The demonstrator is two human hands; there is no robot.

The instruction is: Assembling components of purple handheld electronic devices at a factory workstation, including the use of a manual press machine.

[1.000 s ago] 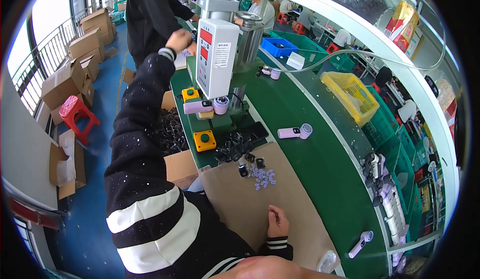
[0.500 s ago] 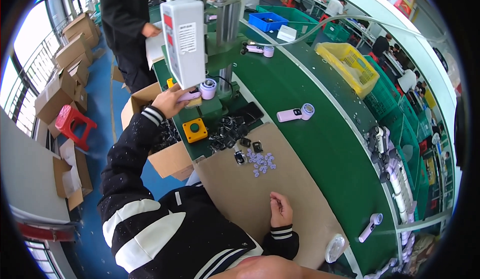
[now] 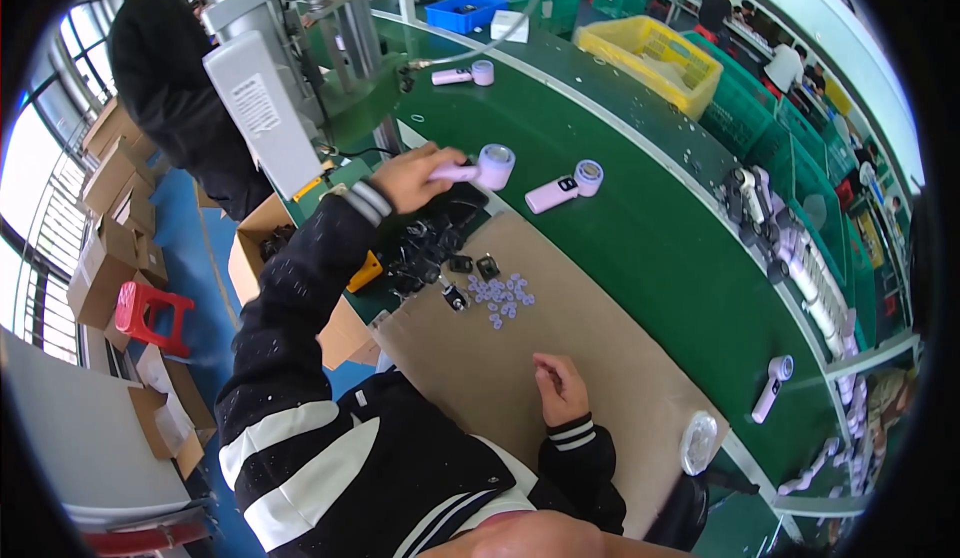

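Note:
My left hand (image 3: 412, 180) grips the handle of a small lilac handheld fan (image 3: 495, 167), its round head facing up, between the press and the green belt. Right beside it on the belt lies another lilac fan (image 3: 556, 192) with a dark panel. My right hand (image 3: 562, 390) hovers or rests over the brown mat (image 3: 600, 318), fingers curled in; whatever they may hold is hidden. Several small lilac pieces (image 3: 500, 300) are scattered on the mat, near a small black-and-silver part (image 3: 454, 297). A heap of black parts (image 3: 425, 251) sits below my left wrist.
A bench press with a white housing (image 3: 262, 113) stands at the left, partly hiding a yellow button box (image 3: 365, 272). More fans lie on the green belt (image 3: 660, 248). Yellow (image 3: 650, 58) and blue (image 3: 467, 12) crates stand beyond. A person in black (image 3: 175, 98) stands behind the press.
My left hand has carried the fan away from under the press, rightward toward the belt. My right hand keeps its curled pose. The whole view has shifted with my head.

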